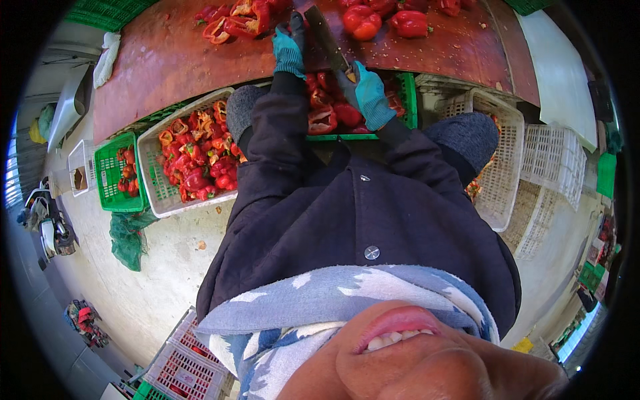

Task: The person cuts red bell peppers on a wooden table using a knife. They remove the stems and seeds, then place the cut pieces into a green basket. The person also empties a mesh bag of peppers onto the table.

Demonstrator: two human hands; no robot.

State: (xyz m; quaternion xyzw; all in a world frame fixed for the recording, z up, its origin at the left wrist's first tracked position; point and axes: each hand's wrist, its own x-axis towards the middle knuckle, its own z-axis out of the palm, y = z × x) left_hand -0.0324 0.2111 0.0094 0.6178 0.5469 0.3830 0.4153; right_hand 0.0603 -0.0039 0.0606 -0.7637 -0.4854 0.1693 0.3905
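Both hands wear teal knit gloves with dark palms. My right hand (pixel 367 95) grips a knife (pixel 327 40) by its handle, the wide blade pointing up and left over the table edge. My left hand (pixel 290 47) rests at the reddish table (pixel 185 55), fingers raised; whether it holds anything cannot be told. Cut red bell pepper pieces (pixel 245 22) lie beyond it to the left. Whole red bell peppers (pixel 361 22) sit right of the blade. Below the hands, a green crate (pixel 411 100) holds red pepper halves (pixel 347 114).
A white crate (pixel 150 185) of pepper cores and scraps stands at left, beside a green crate (pixel 102 175) with some peppers. Another white crate (pixel 510 190) is at right. Green netting (pixel 127 245) lies on the floor. Stacked crates (pixel 185 365) stand behind at lower left.
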